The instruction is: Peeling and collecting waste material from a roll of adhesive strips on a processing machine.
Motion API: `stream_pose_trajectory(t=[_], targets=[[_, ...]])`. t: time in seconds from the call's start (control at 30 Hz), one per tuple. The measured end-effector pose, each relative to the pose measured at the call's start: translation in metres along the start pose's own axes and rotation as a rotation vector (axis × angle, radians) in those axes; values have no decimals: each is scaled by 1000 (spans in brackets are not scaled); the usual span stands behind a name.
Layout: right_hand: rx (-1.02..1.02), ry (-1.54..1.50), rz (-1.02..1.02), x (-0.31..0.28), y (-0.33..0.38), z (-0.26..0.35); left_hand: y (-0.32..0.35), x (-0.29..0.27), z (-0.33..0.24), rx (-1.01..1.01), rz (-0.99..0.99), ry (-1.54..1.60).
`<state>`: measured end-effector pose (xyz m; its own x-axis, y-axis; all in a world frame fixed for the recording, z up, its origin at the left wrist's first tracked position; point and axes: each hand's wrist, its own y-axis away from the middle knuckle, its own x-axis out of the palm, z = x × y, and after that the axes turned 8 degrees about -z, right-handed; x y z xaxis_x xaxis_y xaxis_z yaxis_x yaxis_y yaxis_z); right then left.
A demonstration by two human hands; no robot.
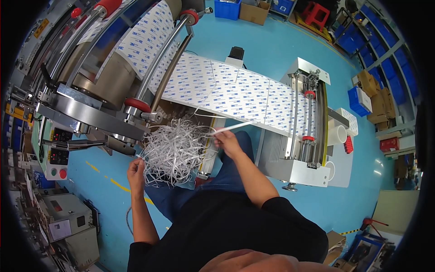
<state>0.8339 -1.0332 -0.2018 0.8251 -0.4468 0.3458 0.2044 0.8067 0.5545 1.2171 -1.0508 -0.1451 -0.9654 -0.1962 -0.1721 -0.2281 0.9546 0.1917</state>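
Observation:
A big tangle of thin white strips [174, 152] sits in front of me, between my hands and just above my lap. At its left edge is my left hand [135, 171], with thumb and fingers pinched on the end of a strip there. To the right of the tangle my right hand [228, 143] is closed on a white strip [238, 126], which runs up and right to the near edge of a printed web [231, 93]. This white web with blue print spans from the roller machine on the left to the unit on the right.
At the left stands a machine with metal rollers [106, 81] and red collars; a control box [59, 156] with buttons is below it. A white roller unit [301, 170] is at the right. Blue bins [360, 100] and cartons line the far right. The floor [281, 41] is blue.

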Motion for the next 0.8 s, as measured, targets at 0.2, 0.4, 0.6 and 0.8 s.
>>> stream_pose_trajectory(t=[0.2, 0.4, 0.6, 0.8], targets=[[-54, -211, 296, 79, -6, 31, 1, -7, 4, -49, 42, 55], [-75, -220, 416, 108, -5, 34, 7, -11, -1, -71, 79, -13], [-100, -242, 339, 97, -1, 26, 9, -7, -7, -4, -197, 87], [-90, -231, 290, 95, 1, 25, 35, 60, -67, 537, 87, -473]])
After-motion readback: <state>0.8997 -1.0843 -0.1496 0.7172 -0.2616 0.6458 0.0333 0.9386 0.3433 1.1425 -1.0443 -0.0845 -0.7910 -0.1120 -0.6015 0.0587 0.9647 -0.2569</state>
